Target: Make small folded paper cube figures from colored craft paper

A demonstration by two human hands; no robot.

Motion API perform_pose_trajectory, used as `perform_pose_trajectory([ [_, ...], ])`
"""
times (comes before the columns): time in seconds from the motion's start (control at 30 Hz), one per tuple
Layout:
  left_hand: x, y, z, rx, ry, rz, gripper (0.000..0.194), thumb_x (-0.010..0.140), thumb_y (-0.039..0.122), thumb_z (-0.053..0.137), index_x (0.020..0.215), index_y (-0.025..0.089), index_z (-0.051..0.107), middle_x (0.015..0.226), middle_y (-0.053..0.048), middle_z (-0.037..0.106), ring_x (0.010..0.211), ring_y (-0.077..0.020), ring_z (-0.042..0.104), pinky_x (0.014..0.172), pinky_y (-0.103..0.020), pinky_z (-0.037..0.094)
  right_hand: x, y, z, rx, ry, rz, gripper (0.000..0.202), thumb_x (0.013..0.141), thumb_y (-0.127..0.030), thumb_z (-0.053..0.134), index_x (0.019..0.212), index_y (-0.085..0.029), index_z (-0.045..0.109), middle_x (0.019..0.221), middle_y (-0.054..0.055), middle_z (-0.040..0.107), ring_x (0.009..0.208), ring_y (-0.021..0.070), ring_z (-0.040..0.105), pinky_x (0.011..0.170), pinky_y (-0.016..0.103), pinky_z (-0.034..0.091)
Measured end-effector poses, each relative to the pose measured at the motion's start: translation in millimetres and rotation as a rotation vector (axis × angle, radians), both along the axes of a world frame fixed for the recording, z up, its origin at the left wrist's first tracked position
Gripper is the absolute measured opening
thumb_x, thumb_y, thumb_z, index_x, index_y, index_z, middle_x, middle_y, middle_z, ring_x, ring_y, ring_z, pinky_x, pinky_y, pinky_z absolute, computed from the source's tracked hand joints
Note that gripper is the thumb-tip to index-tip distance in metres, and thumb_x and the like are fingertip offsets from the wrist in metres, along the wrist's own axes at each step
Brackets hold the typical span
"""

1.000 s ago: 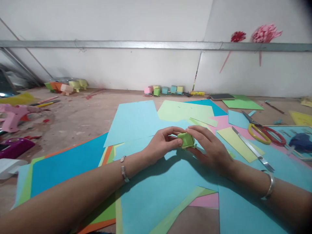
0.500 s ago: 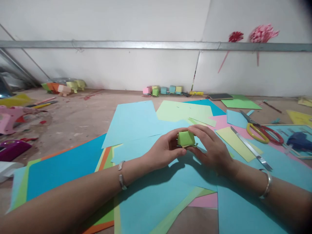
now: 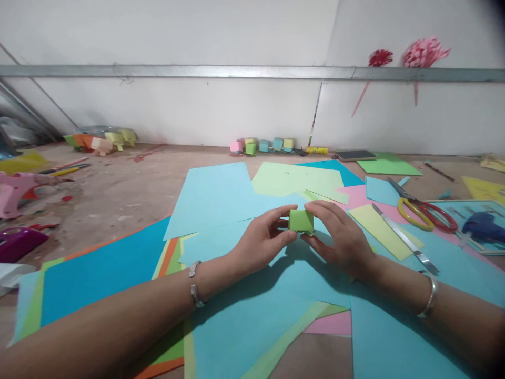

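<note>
A small green paper box [image 3: 301,221] is held between both hands, just above light blue paper sheets [image 3: 260,300]. My left hand [image 3: 265,237] grips the box's left side between thumb and fingers. From the right, my right hand [image 3: 342,239] has its fingers on the box's upper right edge and its thumb near the lower right. The box's top and front face show; its underside is hidden.
Scissors [image 3: 420,208] and a metal blade [image 3: 406,239] lie at the right. A pink glue gun [image 3: 13,192] is at the far left. Small paper boxes [image 3: 265,146] line the wall. Coloured sheets [image 3: 98,273] spread at the left.
The green box has been turned slightly and now sits more level, with its front squarer to view. The fingers of my left hand have shifted a little on it.
</note>
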State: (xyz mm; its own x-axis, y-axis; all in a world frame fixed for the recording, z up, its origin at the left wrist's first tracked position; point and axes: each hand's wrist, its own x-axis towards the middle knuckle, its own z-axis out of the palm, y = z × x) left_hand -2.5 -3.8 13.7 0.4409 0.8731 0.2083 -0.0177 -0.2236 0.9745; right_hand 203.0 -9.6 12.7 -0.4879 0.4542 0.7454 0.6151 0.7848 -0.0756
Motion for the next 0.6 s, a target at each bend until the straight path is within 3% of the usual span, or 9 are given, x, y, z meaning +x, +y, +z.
perform_pose_trajectory([
  [0.2,-0.6,1.3,2.2,-0.028,-0.004,-0.02,0.033,0.083,0.029,0.065,0.112,0.016,0.057,0.099,-0.01,0.067,0.09,-0.023,0.066,0.078,-0.038,0.052,-0.4,1.7,-3.1,-0.002,-0.009,0.005,0.033,0.095,-0.024,0.054,0.128,-0.025,0.051,0.115,0.011,0.064,0.105,0.0253,0.063,0.088,0.043,0.056],
  [0.3,-0.8,3.4,2.8,0.063,0.077,0.032,0.031,0.079,0.023,0.065,0.109,0.017,0.059,0.103,-0.011,0.067,0.096,-0.0251,0.064,0.086,-0.042,0.05,0.7,2.2,-3.1,-0.037,-0.044,0.022,0.032,0.094,-0.024,0.055,0.126,-0.023,0.051,0.116,0.013,0.062,0.108,0.0269,0.061,0.088,0.045,0.056],
  [0.43,-3.5,5.3,7.9,0.221,0.273,0.14,0.032,0.067,0.013,0.068,0.098,0.018,0.063,0.107,-0.01,0.066,0.106,-0.0284,0.059,0.1,-0.048,0.04,3.9,2.4,0.2,-0.151,-0.133,0.028,0.056,0.084,-0.036,0.07,0.132,-0.016,0.05,0.125,0.019,0.058,0.115,0.0336,0.058,0.09,0.052,0.055],
  [0.53,-6.5,6.0,10.7,0.178,0.189,0.135,0.034,0.065,0.012,0.065,0.098,0.021,0.061,0.117,-0.01,0.062,0.118,-0.0294,0.053,0.107,-0.048,0.034,5.6,1.9,1.1,-0.236,-0.158,0.018,0.073,0.076,-0.045,0.077,0.135,-0.015,0.047,0.133,0.022,0.054,0.121,0.0364,0.054,0.093,0.056,0.053],
  [0.6,-8.0,6.5,11.0,0.145,0.087,0.173,0.036,0.065,0.012,0.061,0.099,0.023,0.06,0.122,-0.008,0.059,0.126,-0.0285,0.047,0.111,-0.048,0.03,5.8,1.4,0.5,-0.275,-0.132,0.013,0.068,0.081,-0.046,0.072,0.136,-0.016,0.046,0.134,0.021,0.054,0.122,0.035,0.054,0.095,0.056,0.052],
])
